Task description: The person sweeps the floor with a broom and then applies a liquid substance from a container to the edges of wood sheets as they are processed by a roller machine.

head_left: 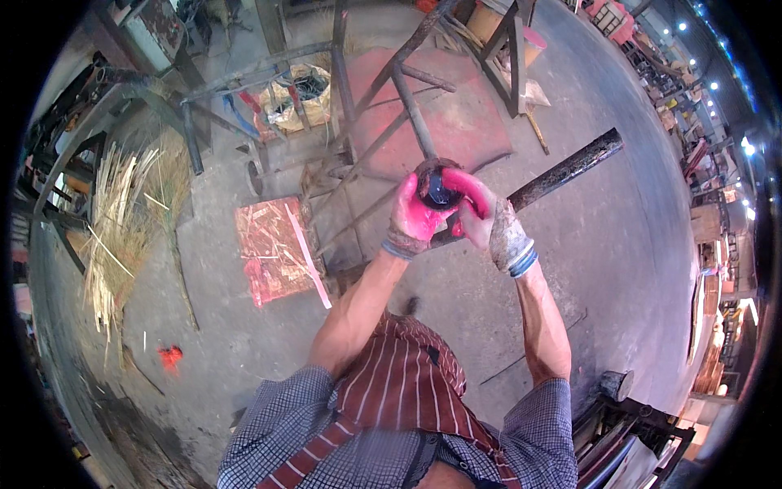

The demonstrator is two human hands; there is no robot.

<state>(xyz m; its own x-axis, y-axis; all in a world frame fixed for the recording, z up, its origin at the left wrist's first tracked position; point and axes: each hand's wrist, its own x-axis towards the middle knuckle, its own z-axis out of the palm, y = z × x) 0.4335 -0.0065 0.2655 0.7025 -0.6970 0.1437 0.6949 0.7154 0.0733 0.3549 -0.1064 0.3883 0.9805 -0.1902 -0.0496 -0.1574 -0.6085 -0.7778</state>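
In front of me, my left hand [411, 218], in a pink-stained work glove, curls around the left and lower side of a dark round ring-shaped piece [440, 194]. Its hollow looks glossy blue-black; I cannot tell its exact kind. My right hand [487, 213], gloved the same way, grips the right rim of that piece with bent fingers. A dark metal bar [415, 110] runs down from the far side to the piece; whether they are joined is unclear. Beneath my right hand passes a thick dark pole [566, 169], slanting up to the right.
Metal frames [513, 69] stand at the far side. A red mat [456, 106] lies beneath the bars. Left of me are a reddish board [277, 253] with scraps, a straw bundle [114, 236] and a sack [305, 98]. A dark rack [635, 440] stands at the lower right.
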